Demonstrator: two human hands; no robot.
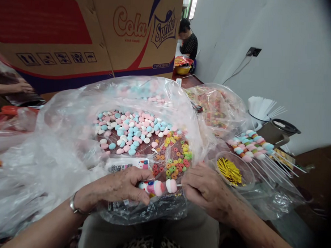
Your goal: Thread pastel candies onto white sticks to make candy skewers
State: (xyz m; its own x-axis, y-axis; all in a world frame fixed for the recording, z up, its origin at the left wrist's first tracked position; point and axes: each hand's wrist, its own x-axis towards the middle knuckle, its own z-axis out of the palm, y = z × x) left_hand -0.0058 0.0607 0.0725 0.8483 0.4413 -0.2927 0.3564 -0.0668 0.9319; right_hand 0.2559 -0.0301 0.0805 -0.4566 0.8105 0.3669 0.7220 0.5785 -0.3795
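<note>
My left hand (117, 189) pinches a candy skewer (160, 187) threaded with pink and white marshmallow pieces. My right hand (203, 188) grips the thin white stick end of the same skewer at its right. Both hands hover over the front rim of a clear plastic bag (67, 135) lying open on my lap. Inside it lie pink, blue and white marshmallow candies (129, 131) and colourful ring gummies (175, 162).
Finished skewers (251, 145) lie in a pile to the right, beside a clear bowl of gold twist ties (230, 171). A second candy bag (215, 107), white sticks in a cup (261, 107), a large cardboard box (90, 31) and another person (188, 41) are behind.
</note>
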